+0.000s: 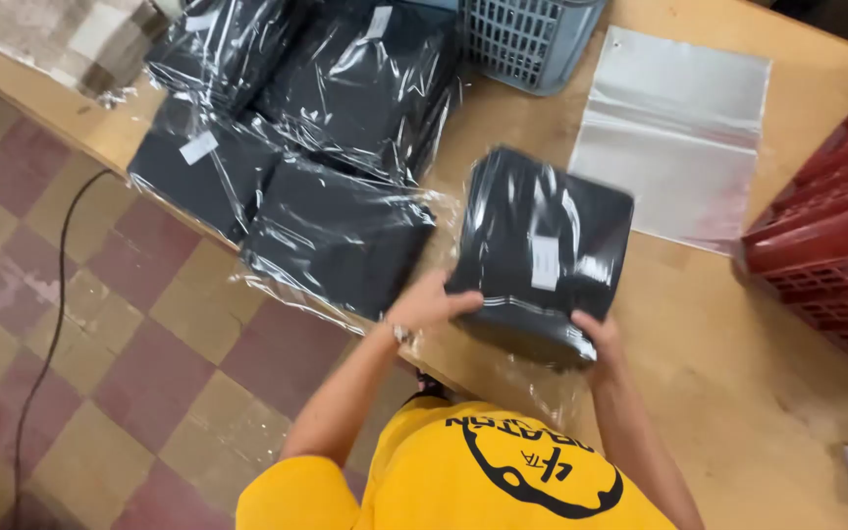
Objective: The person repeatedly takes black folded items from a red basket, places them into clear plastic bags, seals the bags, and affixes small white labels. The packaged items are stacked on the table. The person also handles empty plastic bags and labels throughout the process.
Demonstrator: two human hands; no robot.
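A black folded garment in a clear plastic bag [542, 245] with a small white label lies tilted on the wooden table [738, 393], just in front of me. My left hand [424, 302] grips its near left edge. My right hand [601, 339] holds its near right corner, where loose plastic of the bag hangs out. A watch shows on my left wrist.
Several bagged black garments [336, 236] are piled at the table's left edge, some overhanging it. A grey-blue plastic basket [527, 39] stands at the back, flat empty clear bags [674, 128] to its right, a red crate [826, 245] at far right. A cable [51, 324] runs over the tiled floor.
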